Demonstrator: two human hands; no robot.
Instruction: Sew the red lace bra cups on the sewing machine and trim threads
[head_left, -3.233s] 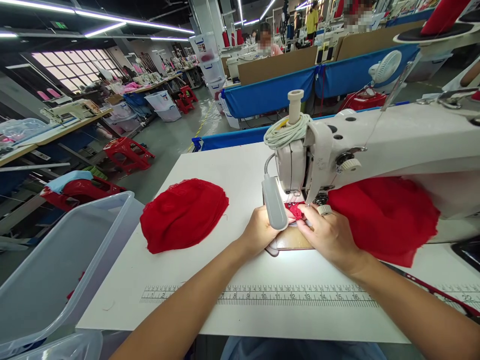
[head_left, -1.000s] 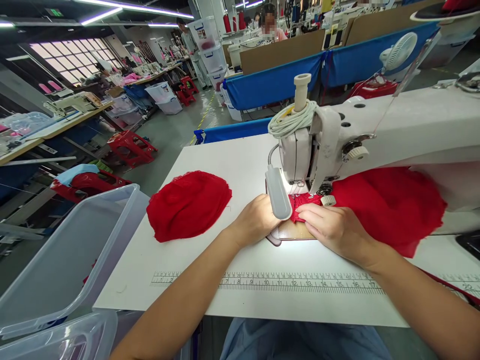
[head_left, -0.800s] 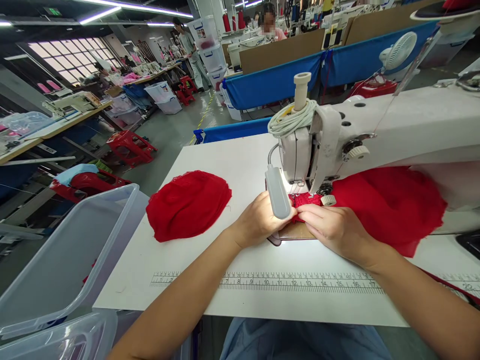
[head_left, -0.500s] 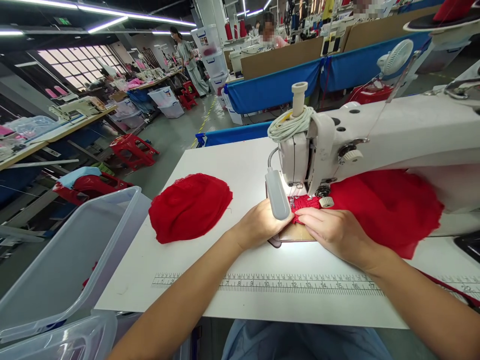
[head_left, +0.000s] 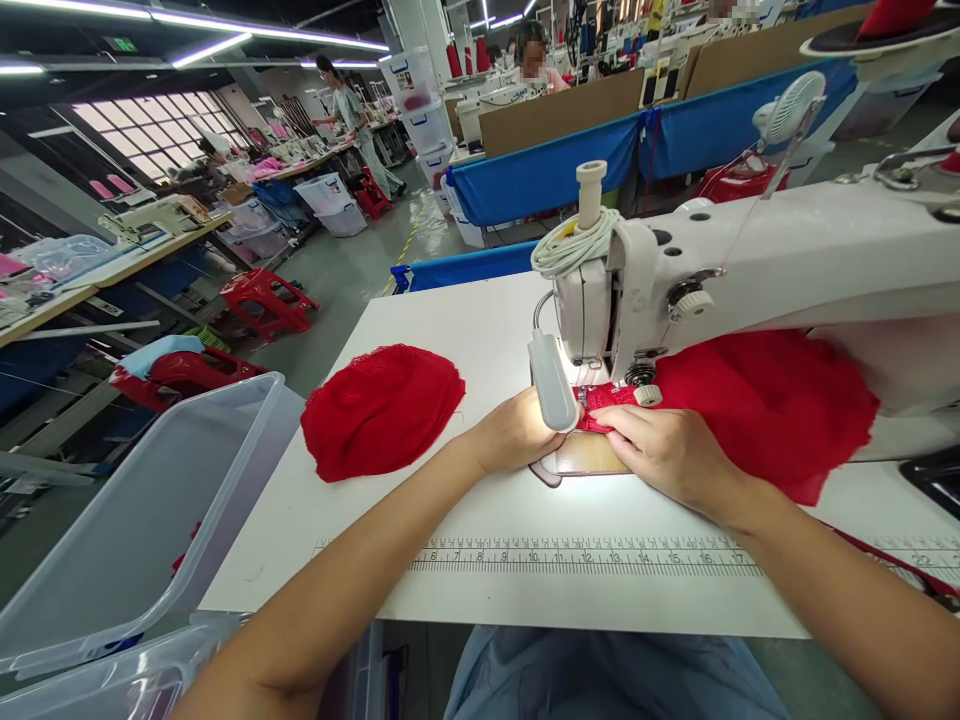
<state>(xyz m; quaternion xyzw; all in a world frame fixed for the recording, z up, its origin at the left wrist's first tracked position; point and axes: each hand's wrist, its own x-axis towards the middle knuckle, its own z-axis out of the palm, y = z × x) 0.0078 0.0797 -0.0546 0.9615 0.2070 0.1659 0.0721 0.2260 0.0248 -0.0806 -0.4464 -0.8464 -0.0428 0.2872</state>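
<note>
Under the head of a white sewing machine (head_left: 765, 255) lies a narrow red fabric strip (head_left: 609, 394) with a lace-like texture. My left hand (head_left: 517, 432) grips its left side; a grey clip-on lamp (head_left: 553, 382) partly covers those fingers. From the right, my right hand (head_left: 667, 452) has its fingers pressed together on the strip's near edge, close to the presser foot. Behind the right hand, a wide red cloth (head_left: 772, 405) spreads under the machine arm. The needle point itself is hard to make out.
A folded red fabric pile (head_left: 382, 410) rests on the white table (head_left: 480, 590), left of the machine. A printed ruler scale (head_left: 540, 555) runs along the near edge. A translucent plastic bin (head_left: 105, 530) stands at the left. A person (head_left: 352, 120) stands in the far aisle.
Both hands stay at the strip; its near edge now looks folded or bunched between the fingertips, baring more of the plate below. The view has shifted slightly.
</note>
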